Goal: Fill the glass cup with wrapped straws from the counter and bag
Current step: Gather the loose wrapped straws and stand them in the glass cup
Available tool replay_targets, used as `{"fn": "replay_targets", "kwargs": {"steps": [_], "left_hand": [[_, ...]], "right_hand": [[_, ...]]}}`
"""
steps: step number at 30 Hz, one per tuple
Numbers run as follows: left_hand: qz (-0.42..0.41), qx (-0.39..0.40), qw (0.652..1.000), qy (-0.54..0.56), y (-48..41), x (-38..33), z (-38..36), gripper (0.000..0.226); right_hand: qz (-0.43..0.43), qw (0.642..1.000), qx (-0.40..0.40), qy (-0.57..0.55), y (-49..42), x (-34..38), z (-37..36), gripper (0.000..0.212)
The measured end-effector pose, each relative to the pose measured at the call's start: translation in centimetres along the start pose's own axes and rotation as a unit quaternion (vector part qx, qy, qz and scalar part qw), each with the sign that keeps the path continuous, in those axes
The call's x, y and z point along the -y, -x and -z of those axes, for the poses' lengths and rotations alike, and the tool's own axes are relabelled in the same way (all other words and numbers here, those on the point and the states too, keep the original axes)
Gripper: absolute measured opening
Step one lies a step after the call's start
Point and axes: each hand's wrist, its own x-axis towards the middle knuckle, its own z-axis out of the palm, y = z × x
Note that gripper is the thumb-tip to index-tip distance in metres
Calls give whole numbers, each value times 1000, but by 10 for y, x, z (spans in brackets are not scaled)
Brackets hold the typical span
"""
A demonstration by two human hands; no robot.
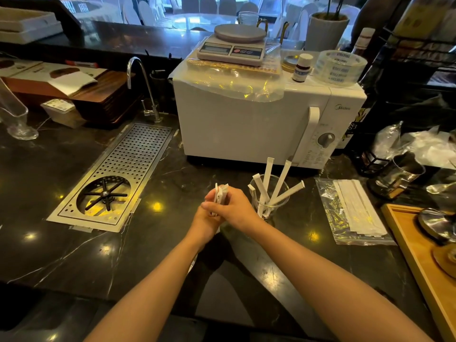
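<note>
A clear glass cup (pixel 272 206) stands on the dark marble counter before the microwave, with several white wrapped straws (pixel 267 174) leaning out of it. Just left of the cup, my left hand (pixel 206 222) and my right hand (pixel 234 206) are clasped together around a small upright bundle of wrapped straws (pixel 220 193); only the bundle's top ends show above my fingers. To the right of the cup lies a clear plastic bag (pixel 330 206) flat on the counter, with more wrapped straws (pixel 357 208) inside it.
A white microwave (pixel 246 127) with a kitchen scale (pixel 234 46) on top stands behind the cup. A perforated steel rinser tray (pixel 128 169) and a tap (pixel 145 82) are at the left. A wooden tray (pixel 414 245) and a metal pitcher (pixel 399 174) sit at the right.
</note>
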Motion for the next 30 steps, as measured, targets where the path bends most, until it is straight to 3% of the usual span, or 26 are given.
{"fn": "replay_targets", "kwargs": {"steps": [6,13,16,19,26,30], "left_hand": [[-2,-12,997,-82,4,4,3,25],[-31,-10,990,-134,6,3,10,28],[-10,4,989,-150,6,-4,15,37],[-22,2,987,-158,2,-21,16,28],[-96,110,981,-128,-12,-94,0,22],[-143,176,959,-170,-27,-135,-23,18]], "right_hand": [[-19,998,30,-44,2,-8,-7,32],[-26,999,18,-5,0,-3,-13,18],[-21,1000,4,-11,-1,8,-10,22],[-4,999,-10,-32,-3,27,-2,27],[75,992,-75,-64,-12,86,41,33],[142,980,-133,-43,-16,117,73,28]]}}
